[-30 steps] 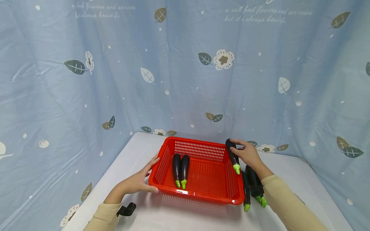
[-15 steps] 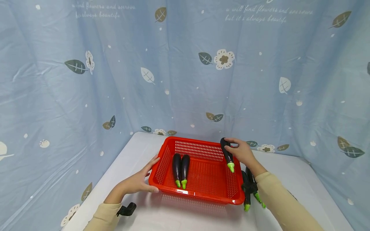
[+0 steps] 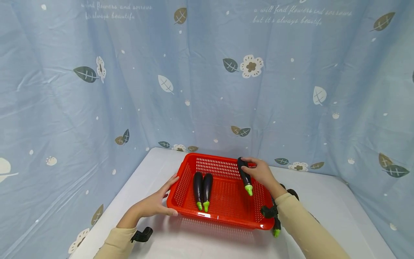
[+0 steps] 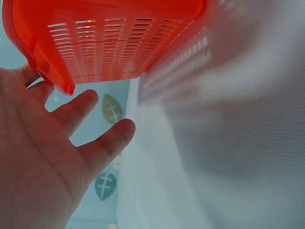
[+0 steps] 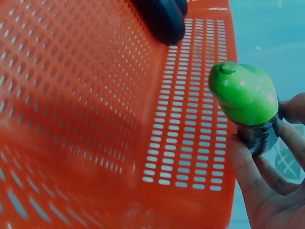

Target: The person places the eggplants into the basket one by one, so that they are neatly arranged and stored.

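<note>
My right hand (image 3: 260,173) pinches a dark purple eggplant (image 3: 243,172) by its upper part, with the green stem end (image 5: 245,93) pointing down toward me. It hangs over the right half of a red perforated plastic basket (image 3: 223,217). Inside the basket, at the left, two more eggplants (image 3: 207,189) lie side by side, stems toward me. My left hand (image 3: 152,205) rests against the basket's left side with fingers spread along the rim. In the left wrist view, the left fingers (image 4: 107,143) are loosely extended, some of them below the rim.
Other eggplants (image 3: 277,227) lie on the white table (image 3: 326,201) just right of the basket, partly hidden by my right forearm. Black wrist devices (image 3: 142,235) are strapped to both wrists. A blue patterned curtain (image 3: 207,90) closes off the back and sides.
My right hand has carried the eggplant leftward, from over the basket's right rim to above its inside. The left hand and basket have stayed in place.
</note>
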`<state>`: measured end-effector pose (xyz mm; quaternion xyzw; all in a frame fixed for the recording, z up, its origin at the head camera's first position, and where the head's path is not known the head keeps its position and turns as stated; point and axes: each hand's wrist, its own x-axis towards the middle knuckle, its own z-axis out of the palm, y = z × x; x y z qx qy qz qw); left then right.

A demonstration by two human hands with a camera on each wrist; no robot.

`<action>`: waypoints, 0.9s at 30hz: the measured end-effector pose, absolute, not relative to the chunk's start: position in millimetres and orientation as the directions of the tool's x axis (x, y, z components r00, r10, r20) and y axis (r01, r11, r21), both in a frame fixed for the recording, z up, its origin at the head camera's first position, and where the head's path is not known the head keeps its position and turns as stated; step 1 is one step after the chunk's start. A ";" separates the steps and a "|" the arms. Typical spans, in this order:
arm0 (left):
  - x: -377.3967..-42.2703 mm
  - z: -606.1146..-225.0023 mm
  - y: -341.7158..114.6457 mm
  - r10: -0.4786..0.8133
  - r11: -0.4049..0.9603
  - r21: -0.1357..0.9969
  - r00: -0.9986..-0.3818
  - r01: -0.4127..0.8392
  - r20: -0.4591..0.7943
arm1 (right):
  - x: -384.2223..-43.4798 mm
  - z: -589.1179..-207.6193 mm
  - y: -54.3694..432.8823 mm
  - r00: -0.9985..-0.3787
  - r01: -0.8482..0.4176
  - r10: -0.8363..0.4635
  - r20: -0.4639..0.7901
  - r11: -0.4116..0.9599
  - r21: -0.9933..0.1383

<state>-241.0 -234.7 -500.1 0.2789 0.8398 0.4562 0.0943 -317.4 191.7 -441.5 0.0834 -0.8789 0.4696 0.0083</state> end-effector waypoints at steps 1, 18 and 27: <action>-240.8 -500.1 -234.7 0.555 0.428 0.820 -0.827 0.381 0.095 | -317.4 -442.6 190.3 -0.985 -0.157 -0.141 0.094 0.548 -0.822; -240.1 -499.5 -234.9 0.556 0.433 0.814 -0.825 0.387 0.097 | -321.8 -460.4 171.7 -0.988 -0.123 -0.146 0.050 0.550 -0.826; -241.2 -501.2 -235.3 0.552 0.443 0.808 -0.828 0.389 0.096 | -322.2 -466.7 153.7 -0.984 -0.144 -0.166 0.056 0.586 -0.797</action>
